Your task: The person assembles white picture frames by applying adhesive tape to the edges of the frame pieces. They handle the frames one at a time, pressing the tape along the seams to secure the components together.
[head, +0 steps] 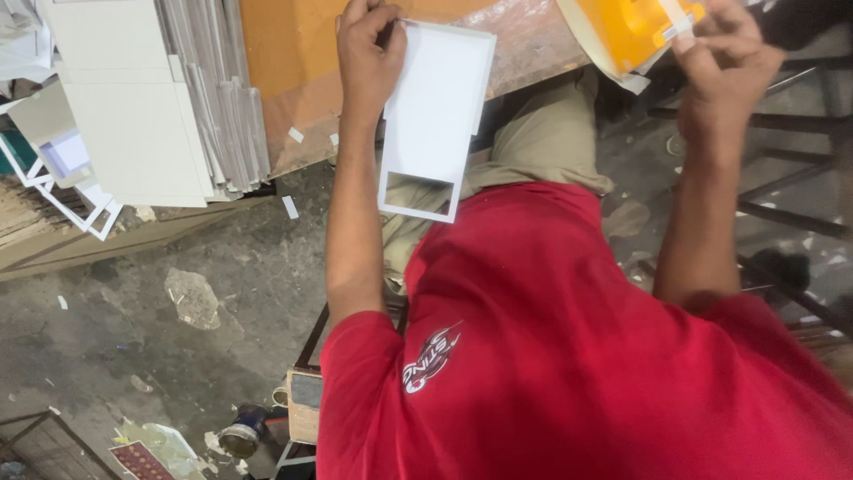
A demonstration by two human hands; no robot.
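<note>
White cardboard panel (pixel 435 107) pinched at its top edge by left hand (pixel 369 58) fingers, right hand (pixel 724 67) fingers gripping orange-and-white sheet (pixel 633 31)

The top edge is cutting off the orange-and-white piece (pixel 633 28) that the right hand (pixel 724 67) is gripping, so its full shape is not showing. The right hand's fingers (pixel 689 44) are covering part of that piece. The left hand (pixel 369 58) is hiding one corner of the white cardboard panel (pixel 437 111), and what its fingers (pixel 384 22) are pinching there is too dark to tell. The red shirt (pixel 569 356) is hiding the seat and legs. The stack of white sheets (pixel 133 98) is running off the top edge.
</note>
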